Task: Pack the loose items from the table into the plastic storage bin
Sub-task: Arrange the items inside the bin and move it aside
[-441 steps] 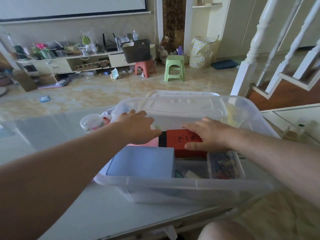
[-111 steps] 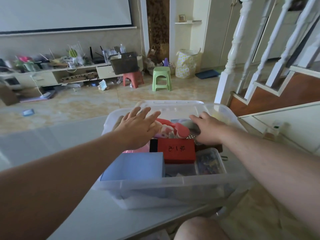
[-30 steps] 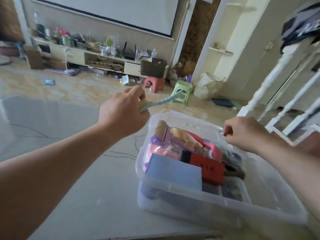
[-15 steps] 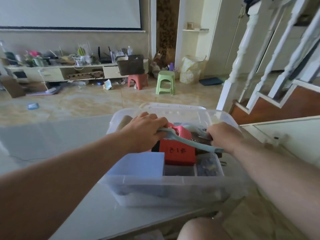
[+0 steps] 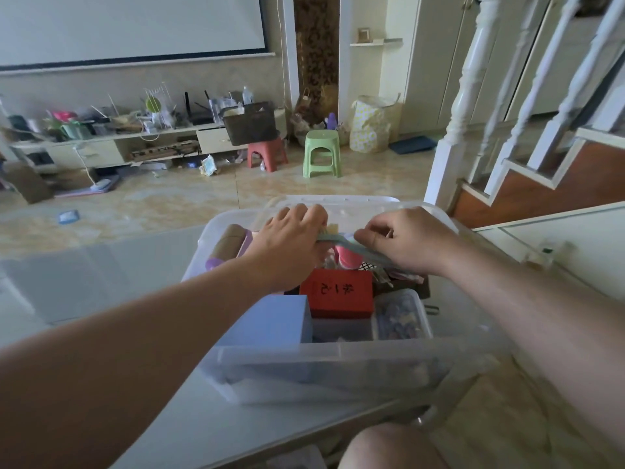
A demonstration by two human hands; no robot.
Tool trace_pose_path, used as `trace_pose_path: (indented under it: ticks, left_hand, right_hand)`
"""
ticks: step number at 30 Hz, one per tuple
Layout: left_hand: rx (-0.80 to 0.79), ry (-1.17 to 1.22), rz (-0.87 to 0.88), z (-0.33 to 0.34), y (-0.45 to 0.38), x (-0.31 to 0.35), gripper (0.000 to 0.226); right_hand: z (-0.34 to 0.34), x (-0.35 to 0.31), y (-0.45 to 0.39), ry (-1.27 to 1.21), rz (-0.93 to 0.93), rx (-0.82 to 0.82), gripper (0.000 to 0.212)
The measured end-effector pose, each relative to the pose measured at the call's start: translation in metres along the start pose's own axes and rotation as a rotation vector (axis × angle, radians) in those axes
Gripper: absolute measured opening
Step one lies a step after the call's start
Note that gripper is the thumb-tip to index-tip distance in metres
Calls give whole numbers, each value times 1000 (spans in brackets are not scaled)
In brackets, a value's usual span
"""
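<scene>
Over the bin: we see both hands meeting above its far half.
Bin [image 5: 338, 367]: clear plastic, sitting on the table [image 5: 101, 282] at its near edge; we see it packed nearly full.
Left hand [image 5: 291, 245]: over the bin's far left part, fingers curled onto the bristle end of the brush [image 5: 345, 240].
Right hand [image 5: 409, 242]: over the bin's far right part, thumb and fingers pinched narrowly on the brush's handle.
Brush: pale blue-green, held level across the bin, just above the packed things.
Red box [image 5: 338, 294]: in the bin's middle, near side of the hands, dark handwriting on its top.
Blue box [image 5: 270, 321]: in the bin's near left corner, touching the red box.
Small clear case [image 5: 402, 316]: in the bin's near right corner, holding small mixed bits we cannot identify.
Lid [image 5: 338, 203]: lying just beyond the bin's far wall.
</scene>
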State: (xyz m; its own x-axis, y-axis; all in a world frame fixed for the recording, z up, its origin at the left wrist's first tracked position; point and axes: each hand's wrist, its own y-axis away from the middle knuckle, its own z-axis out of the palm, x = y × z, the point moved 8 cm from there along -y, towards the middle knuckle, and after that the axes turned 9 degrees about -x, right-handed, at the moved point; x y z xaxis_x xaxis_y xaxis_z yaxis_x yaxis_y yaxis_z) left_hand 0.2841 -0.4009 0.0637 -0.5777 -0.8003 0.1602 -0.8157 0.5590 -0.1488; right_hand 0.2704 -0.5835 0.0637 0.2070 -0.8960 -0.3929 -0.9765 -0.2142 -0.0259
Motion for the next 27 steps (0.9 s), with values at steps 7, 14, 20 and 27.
trace_pose_path:
  ticks: [7, 14, 20, 27]
  left_hand:
    - [88, 40, -202, -9, -4, -24, 24]
    - [-114, -22, -239, 17, 3, -56, 60]
    - [-160, -137, -162, 20, 6, -59, 23]
    - [-12, -238, -164, -3, 17, -60, 42]
  right_hand:
    - [-3, -12, -19, 326, -12, -5, 28]
    - [30, -1, -44, 241, 58, -23, 21]
    - [39, 15, -45, 346, 181, 38, 34]
    - [17, 10, -36, 267, 115, 97, 31]
